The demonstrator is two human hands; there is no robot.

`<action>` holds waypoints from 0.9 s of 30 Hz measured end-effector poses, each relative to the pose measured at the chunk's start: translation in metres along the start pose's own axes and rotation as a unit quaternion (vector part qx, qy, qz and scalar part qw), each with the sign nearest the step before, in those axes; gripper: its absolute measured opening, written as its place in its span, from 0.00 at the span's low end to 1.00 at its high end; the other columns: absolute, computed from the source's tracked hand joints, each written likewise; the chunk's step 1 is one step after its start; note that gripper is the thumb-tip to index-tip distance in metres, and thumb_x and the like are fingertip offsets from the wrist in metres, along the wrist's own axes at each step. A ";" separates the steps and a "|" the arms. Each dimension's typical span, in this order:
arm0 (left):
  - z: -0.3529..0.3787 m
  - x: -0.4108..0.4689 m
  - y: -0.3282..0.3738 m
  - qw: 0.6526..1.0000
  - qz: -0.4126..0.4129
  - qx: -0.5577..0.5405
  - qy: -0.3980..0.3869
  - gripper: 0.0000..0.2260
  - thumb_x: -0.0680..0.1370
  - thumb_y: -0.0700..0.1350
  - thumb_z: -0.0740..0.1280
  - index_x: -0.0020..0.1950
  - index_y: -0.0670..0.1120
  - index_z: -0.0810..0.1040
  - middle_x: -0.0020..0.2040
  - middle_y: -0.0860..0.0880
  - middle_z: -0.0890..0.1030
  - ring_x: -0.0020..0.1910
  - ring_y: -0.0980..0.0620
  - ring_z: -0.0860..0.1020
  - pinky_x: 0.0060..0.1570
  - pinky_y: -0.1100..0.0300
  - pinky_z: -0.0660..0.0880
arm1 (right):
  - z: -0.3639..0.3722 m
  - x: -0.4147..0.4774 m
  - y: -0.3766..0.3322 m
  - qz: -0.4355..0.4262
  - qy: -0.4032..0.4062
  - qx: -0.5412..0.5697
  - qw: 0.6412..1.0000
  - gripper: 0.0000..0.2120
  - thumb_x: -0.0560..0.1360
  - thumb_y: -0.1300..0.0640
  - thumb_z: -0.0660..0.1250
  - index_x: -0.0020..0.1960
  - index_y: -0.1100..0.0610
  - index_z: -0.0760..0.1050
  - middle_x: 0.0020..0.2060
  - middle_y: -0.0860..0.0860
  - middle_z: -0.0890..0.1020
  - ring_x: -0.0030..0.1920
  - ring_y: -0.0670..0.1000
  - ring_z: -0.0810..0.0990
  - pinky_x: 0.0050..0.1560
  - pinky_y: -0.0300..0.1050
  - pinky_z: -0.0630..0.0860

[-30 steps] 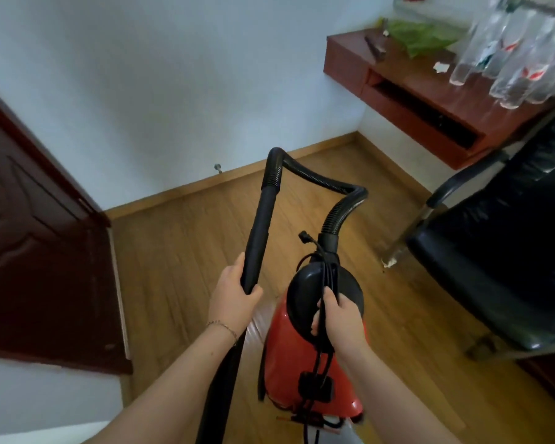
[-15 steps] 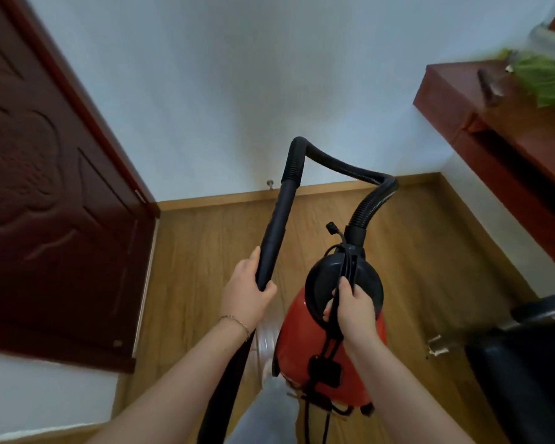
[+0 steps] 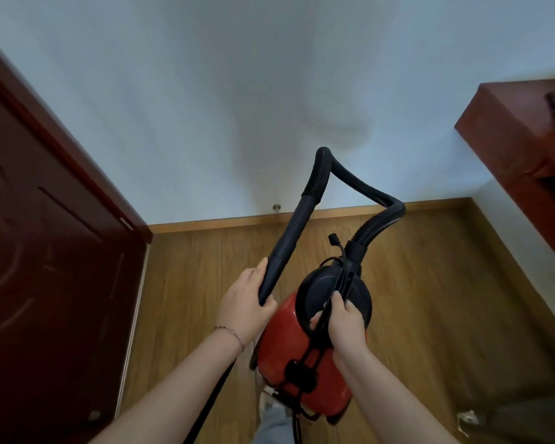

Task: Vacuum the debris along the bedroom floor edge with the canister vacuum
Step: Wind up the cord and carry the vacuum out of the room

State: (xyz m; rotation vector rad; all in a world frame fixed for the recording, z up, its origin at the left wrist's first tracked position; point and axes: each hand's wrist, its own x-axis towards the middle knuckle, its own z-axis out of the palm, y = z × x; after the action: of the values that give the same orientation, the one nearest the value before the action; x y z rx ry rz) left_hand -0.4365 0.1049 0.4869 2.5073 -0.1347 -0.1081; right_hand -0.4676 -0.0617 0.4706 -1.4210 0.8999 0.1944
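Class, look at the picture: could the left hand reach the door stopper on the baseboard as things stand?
Probably not. The left hand is closed around the vacuum wand, and the door stopper sits well ahead at the wall, so the person would need to step forward.

Far wall (image 3: pixel 237 91) plain pale, evenly lit, faint grey shadowing at centre. Wood-plank floor (image 3: pixel 430 315) meets it at a light wooden skirting board (image 3: pixel 205 223), with a small metal door stop (image 3: pixel 276 207) just above. Dark red-brown panelled door (image 3: pixel 45 267) stands left; reddish wooden shelf unit (image 3: pixel 510 129) projects from the right wall.
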 end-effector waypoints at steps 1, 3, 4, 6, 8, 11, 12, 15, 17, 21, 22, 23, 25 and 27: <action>-0.003 0.019 -0.003 1.000 0.003 0.011 0.000 0.30 0.75 0.46 0.64 0.75 0.52 0.57 0.53 0.55 0.71 0.40 0.58 0.73 0.33 0.70 0.68 | 0.008 0.013 -0.011 0.008 -0.001 0.007 1.000 0.18 0.81 0.50 0.55 0.41 0.60 0.74 0.24 0.53 0.80 0.32 0.55 0.80 0.40 0.49 0.76; -0.008 0.055 -0.007 0.999 0.008 0.030 -0.005 0.30 0.75 0.46 0.65 0.75 0.52 0.57 0.56 0.54 0.72 0.42 0.57 0.74 0.35 0.66 0.71 | 0.023 0.039 -0.031 0.025 -0.004 0.027 0.999 0.17 0.81 0.50 0.55 0.43 0.59 0.74 0.24 0.53 0.81 0.33 0.56 0.81 0.41 0.50 0.77; -0.009 0.071 -0.008 0.999 0.012 0.038 -0.011 0.30 0.75 0.46 0.64 0.75 0.52 0.57 0.57 0.53 0.73 0.43 0.57 0.74 0.36 0.65 0.73 | 0.030 0.052 -0.040 0.033 -0.004 0.036 0.999 0.16 0.81 0.49 0.55 0.44 0.59 0.73 0.25 0.53 0.82 0.33 0.56 0.81 0.40 0.49 0.76; -0.005 0.102 -0.009 0.998 0.022 0.056 -0.023 0.30 0.75 0.47 0.64 0.75 0.51 0.56 0.58 0.53 0.73 0.43 0.58 0.72 0.36 0.65 0.72 | 0.042 0.081 -0.055 0.045 -0.007 0.052 0.998 0.16 0.80 0.48 0.55 0.44 0.59 0.73 0.26 0.54 0.82 0.32 0.55 0.81 0.37 0.47 0.75; 0.002 0.131 -0.011 0.996 0.029 0.075 -0.036 0.31 0.75 0.48 0.64 0.75 0.51 0.56 0.59 0.52 0.73 0.44 0.59 0.71 0.37 0.67 0.70 | 0.053 0.111 -0.068 0.061 -0.016 0.062 0.996 0.16 0.80 0.48 0.55 0.45 0.58 0.73 0.28 0.55 0.83 0.32 0.54 0.82 0.38 0.47 0.75; 0.013 0.178 -0.015 0.992 0.039 0.106 -0.052 0.31 0.75 0.48 0.64 0.76 0.50 0.55 0.61 0.52 0.72 0.48 0.57 0.74 0.40 0.65 0.74 | 0.070 0.157 -0.086 0.086 -0.024 0.068 0.994 0.17 0.80 0.46 0.55 0.45 0.57 0.74 0.31 0.56 0.84 0.37 0.57 0.83 0.45 0.53 0.79; 0.017 0.193 -0.015 0.991 0.043 0.116 -0.058 0.31 0.75 0.48 0.64 0.76 0.50 0.55 0.62 0.52 0.72 0.49 0.56 0.74 0.41 0.65 0.75 | 0.074 0.172 -0.090 0.095 -0.024 0.069 0.993 0.17 0.80 0.46 0.55 0.44 0.57 0.75 0.32 0.56 0.84 0.38 0.58 0.83 0.46 0.55 0.79; 0.033 0.237 -0.011 0.987 0.054 0.130 -0.080 0.30 0.75 0.48 0.64 0.75 0.49 0.57 0.62 0.51 0.74 0.50 0.56 0.75 0.43 0.64 0.76 | 0.083 0.217 -0.104 0.124 -0.028 0.091 0.988 0.17 0.81 0.47 0.54 0.47 0.58 0.75 0.32 0.57 0.85 0.38 0.58 0.83 0.43 0.54 0.79; 0.044 0.265 -0.012 0.983 0.066 0.141 -0.094 0.30 0.75 0.48 0.63 0.75 0.49 0.57 0.62 0.51 0.74 0.51 0.56 0.76 0.44 0.63 0.77 | 0.089 0.242 -0.114 0.142 -0.026 0.118 0.983 0.15 0.81 0.48 0.54 0.50 0.57 0.74 0.33 0.58 0.85 0.38 0.58 0.83 0.39 0.51 0.78; 0.059 0.322 -0.023 0.977 0.084 0.156 -0.118 0.29 0.75 0.48 0.61 0.76 0.50 0.55 0.65 0.52 0.72 0.56 0.55 0.74 0.48 0.63 0.76 | 0.107 0.286 -0.135 0.148 -0.018 0.146 0.978 0.13 0.81 0.50 0.55 0.49 0.57 0.75 0.36 0.58 0.85 0.38 0.54 0.84 0.36 0.45 0.77; 0.062 0.336 -0.028 0.977 0.089 0.154 -0.122 0.29 0.76 0.47 0.62 0.75 0.50 0.56 0.66 0.51 0.72 0.58 0.54 0.74 0.49 0.62 0.76 | 0.112 0.296 -0.138 0.146 -0.019 0.148 0.978 0.12 0.81 0.51 0.56 0.49 0.57 0.74 0.38 0.58 0.85 0.39 0.54 0.84 0.37 0.46 0.78; 0.064 0.349 -0.032 0.976 0.095 0.149 -0.124 0.29 0.76 0.47 0.62 0.75 0.50 0.56 0.67 0.51 0.71 0.59 0.53 0.74 0.52 0.61 0.76 | 0.116 0.306 -0.141 0.142 -0.021 0.149 0.978 0.12 0.81 0.51 0.56 0.48 0.56 0.74 0.40 0.58 0.85 0.40 0.54 0.84 0.38 0.46 0.78; 0.071 0.380 -0.044 0.976 0.103 0.140 -0.132 0.29 0.77 0.46 0.62 0.75 0.50 0.56 0.68 0.50 0.70 0.62 0.51 0.72 0.57 0.58 0.73 | 0.125 0.328 -0.142 0.132 -0.026 0.145 0.980 0.11 0.81 0.52 0.56 0.46 0.54 0.73 0.40 0.57 0.85 0.40 0.53 0.85 0.39 0.46 0.79; 0.078 0.412 -0.059 0.976 0.103 0.134 -0.140 0.28 0.77 0.46 0.62 0.75 0.50 0.55 0.69 0.50 0.69 0.63 0.50 0.71 0.61 0.57 0.71 | 0.133 0.352 -0.137 0.113 -0.028 0.136 0.984 0.10 0.81 0.52 0.56 0.46 0.53 0.73 0.41 0.57 0.85 0.43 0.53 0.85 0.42 0.47 0.79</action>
State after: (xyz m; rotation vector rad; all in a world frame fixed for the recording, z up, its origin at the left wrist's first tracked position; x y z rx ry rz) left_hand -0.0320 0.0565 0.3698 2.7142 -0.5568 -0.3797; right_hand -0.0923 -0.1043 0.3375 -1.0558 1.0006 0.2710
